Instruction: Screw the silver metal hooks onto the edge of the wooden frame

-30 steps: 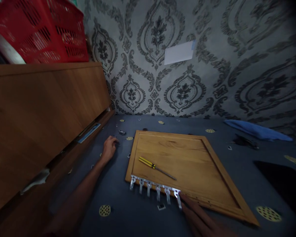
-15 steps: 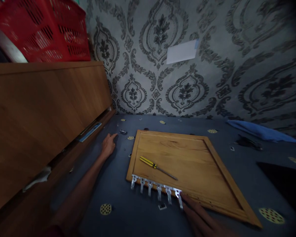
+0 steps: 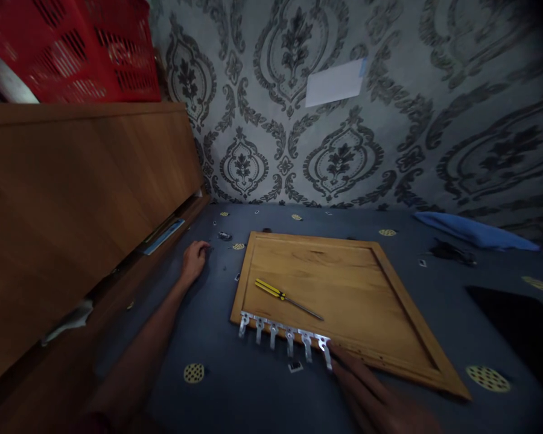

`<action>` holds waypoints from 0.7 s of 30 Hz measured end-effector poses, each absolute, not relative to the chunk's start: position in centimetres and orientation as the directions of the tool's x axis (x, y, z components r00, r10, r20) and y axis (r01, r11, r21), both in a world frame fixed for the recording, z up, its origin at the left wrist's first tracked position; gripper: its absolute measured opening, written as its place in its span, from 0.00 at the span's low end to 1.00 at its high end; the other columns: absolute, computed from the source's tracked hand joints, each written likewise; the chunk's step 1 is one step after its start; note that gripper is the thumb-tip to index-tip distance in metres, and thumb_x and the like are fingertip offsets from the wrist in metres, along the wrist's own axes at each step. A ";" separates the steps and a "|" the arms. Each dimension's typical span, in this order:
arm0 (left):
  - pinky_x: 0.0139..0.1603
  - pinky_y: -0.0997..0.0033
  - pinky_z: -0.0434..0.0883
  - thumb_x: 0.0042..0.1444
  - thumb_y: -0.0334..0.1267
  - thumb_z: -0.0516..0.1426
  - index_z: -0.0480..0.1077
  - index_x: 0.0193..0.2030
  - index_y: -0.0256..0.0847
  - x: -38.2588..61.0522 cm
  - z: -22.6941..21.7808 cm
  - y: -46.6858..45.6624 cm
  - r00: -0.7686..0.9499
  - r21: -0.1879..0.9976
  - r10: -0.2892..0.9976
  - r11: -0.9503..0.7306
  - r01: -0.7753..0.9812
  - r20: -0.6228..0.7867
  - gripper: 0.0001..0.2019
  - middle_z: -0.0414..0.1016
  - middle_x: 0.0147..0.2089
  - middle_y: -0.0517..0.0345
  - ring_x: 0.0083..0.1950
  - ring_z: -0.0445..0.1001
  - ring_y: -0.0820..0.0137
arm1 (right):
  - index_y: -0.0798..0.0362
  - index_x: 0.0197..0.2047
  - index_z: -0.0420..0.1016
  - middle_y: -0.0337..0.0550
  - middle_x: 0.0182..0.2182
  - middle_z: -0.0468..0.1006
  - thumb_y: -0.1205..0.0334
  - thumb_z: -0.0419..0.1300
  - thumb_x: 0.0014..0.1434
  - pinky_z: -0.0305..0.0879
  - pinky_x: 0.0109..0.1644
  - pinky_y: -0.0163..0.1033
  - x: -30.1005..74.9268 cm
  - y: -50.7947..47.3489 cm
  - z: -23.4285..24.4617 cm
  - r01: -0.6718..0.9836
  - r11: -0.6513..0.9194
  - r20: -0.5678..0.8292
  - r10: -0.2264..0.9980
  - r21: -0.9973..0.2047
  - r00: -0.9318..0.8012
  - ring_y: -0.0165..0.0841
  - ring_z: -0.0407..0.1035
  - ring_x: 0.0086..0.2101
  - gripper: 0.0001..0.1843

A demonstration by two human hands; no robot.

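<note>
A framed wooden panel (image 3: 335, 277) lies flat on the blue patterned cloth. Along its near edge runs a row of several metal hooks (image 3: 290, 340), their tips hanging over the side. A screwdriver with a yellow and black handle (image 3: 271, 289) rests on the panel. My left hand (image 3: 193, 262) is on the cloth left of the panel, thumb and fingertips pinched together; anything between them is too small to make out. Small dark metal pieces (image 3: 224, 236) lie just beyond it. My right hand (image 3: 375, 392) has its fingers stretched out at the panel's near edge, fingertips against the rightmost hook.
A wooden cabinet (image 3: 85, 199) stands along the left, with a red plastic basket (image 3: 117, 54) on top. At the right lie a blue cloth (image 3: 475, 230), a dark bundle (image 3: 452, 253) and a black flat object (image 3: 511, 325). A patterned wall (image 3: 285, 144) rises behind.
My left hand has drawn back a little from the small metal pieces, and its extended finger has curled in to a pinch. My right hand stays by the rightmost hook. The view has tilted slightly.
</note>
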State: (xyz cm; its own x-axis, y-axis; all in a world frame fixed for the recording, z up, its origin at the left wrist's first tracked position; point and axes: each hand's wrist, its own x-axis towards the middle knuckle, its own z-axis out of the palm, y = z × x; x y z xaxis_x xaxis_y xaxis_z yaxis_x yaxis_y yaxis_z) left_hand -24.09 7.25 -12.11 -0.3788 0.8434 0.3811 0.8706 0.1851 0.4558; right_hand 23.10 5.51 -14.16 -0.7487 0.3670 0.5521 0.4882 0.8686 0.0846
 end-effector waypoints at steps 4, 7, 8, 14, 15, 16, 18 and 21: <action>0.50 0.63 0.74 0.66 0.32 0.55 0.77 0.47 0.40 -21.9 -11.0 6.7 -0.268 0.422 0.887 0.093 0.902 0.376 0.09 0.78 0.44 0.53 0.44 0.76 0.66 | 0.49 0.52 0.83 0.45 0.56 0.81 0.74 0.44 0.67 0.78 0.30 0.30 23.2 5.3 -13.8 0.493 0.868 0.527 0.388 0.068 -0.756 0.31 0.83 0.33 0.27; 0.47 0.66 0.72 0.62 0.30 0.55 0.78 0.43 0.42 -20.3 -10.2 6.5 -0.174 0.406 0.928 0.027 0.913 0.330 0.11 0.79 0.41 0.55 0.42 0.76 0.65 | 0.50 0.54 0.82 0.46 0.57 0.80 0.72 0.46 0.68 0.79 0.30 0.32 23.3 5.2 -14.0 0.503 0.863 0.508 0.414 0.045 -0.755 0.32 0.83 0.33 0.25; 0.47 0.66 0.72 0.61 0.30 0.55 0.78 0.42 0.43 -19.9 -9.9 6.4 -0.147 0.403 0.939 0.009 0.915 0.312 0.10 0.80 0.40 0.55 0.42 0.76 0.65 | 0.49 0.55 0.81 0.46 0.58 0.79 0.72 0.46 0.68 0.79 0.31 0.33 23.4 5.2 -14.0 0.507 0.861 0.492 0.427 0.036 -0.759 0.32 0.83 0.32 0.25; 0.45 0.68 0.70 0.61 0.33 0.56 0.77 0.39 0.42 -19.4 -8.2 5.7 -0.024 0.390 0.974 -0.067 0.918 0.224 0.08 0.78 0.39 0.54 0.41 0.75 0.64 | 0.49 0.56 0.81 0.47 0.57 0.80 0.74 0.48 0.66 0.79 0.30 0.35 23.0 4.7 -13.5 0.522 0.853 0.484 0.452 0.011 -0.749 0.33 0.83 0.31 0.24; 0.44 0.68 0.70 0.60 0.34 0.56 0.77 0.38 0.42 -19.4 -8.1 5.6 -0.007 0.392 0.979 -0.075 0.917 0.205 0.07 0.78 0.38 0.55 0.40 0.75 0.65 | 0.50 0.55 0.81 0.48 0.56 0.81 0.74 0.48 0.66 0.80 0.31 0.35 22.9 4.6 -13.3 0.522 0.853 0.489 0.452 0.009 -0.746 0.33 0.83 0.31 0.24; 0.44 0.68 0.70 0.60 0.35 0.57 0.77 0.38 0.42 -19.5 -8.0 5.6 0.007 0.394 0.982 -0.081 0.916 0.186 0.06 0.78 0.38 0.55 0.39 0.75 0.65 | 0.51 0.54 0.81 0.48 0.56 0.81 0.75 0.48 0.66 0.80 0.33 0.35 22.9 4.5 -13.1 0.523 0.852 0.483 0.456 0.005 -0.748 0.33 0.83 0.33 0.24; 0.44 0.68 0.70 0.59 0.35 0.58 0.77 0.38 0.42 -19.5 -7.9 5.6 0.028 0.396 0.987 -0.089 0.914 0.155 0.06 0.78 0.38 0.56 0.40 0.75 0.64 | 0.50 0.54 0.81 0.47 0.57 0.81 0.76 0.49 0.65 0.80 0.35 0.35 22.8 4.4 -12.9 0.528 0.849 0.472 0.469 -0.010 -0.746 0.32 0.83 0.34 0.24; 0.48 0.66 0.71 0.59 0.34 0.58 0.78 0.38 0.43 -19.6 -8.0 5.7 0.044 0.389 0.991 -0.089 0.917 0.123 0.06 0.79 0.38 0.55 0.42 0.76 0.63 | 0.48 0.56 0.80 0.47 0.57 0.81 0.75 0.51 0.65 0.79 0.34 0.34 22.8 4.4 -12.9 0.535 0.844 0.467 0.485 -0.031 -0.739 0.32 0.83 0.35 0.24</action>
